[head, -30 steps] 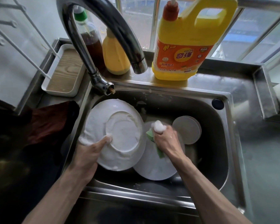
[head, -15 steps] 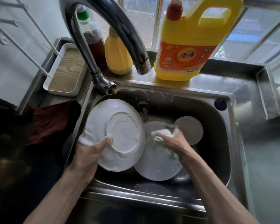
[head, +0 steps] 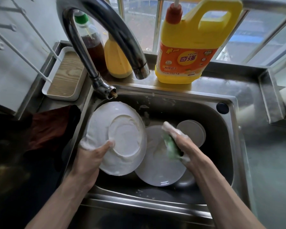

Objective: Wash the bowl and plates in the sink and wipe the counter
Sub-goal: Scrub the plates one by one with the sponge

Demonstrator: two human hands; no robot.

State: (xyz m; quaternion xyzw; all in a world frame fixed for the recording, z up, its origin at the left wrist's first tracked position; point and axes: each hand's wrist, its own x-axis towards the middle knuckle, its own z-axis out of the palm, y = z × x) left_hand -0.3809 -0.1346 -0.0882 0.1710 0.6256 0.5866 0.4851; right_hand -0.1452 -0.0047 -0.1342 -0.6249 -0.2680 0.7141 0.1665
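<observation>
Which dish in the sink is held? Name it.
The foam-covered plate at the left, gripped by the left hand; the other two lie unheld.

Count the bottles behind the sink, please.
3: a green-capped bottle of dark liquid on the left, a small yellow bottle beside it, partly behind the tap, and a large yellow detergent jug on the right. The tap could hide more.

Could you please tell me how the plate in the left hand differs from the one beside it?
The held plate is tilted and coated in suds; the lying plate sits lower, barely sudsy. The left hand grips only the held plate. Both are white, round.
</observation>
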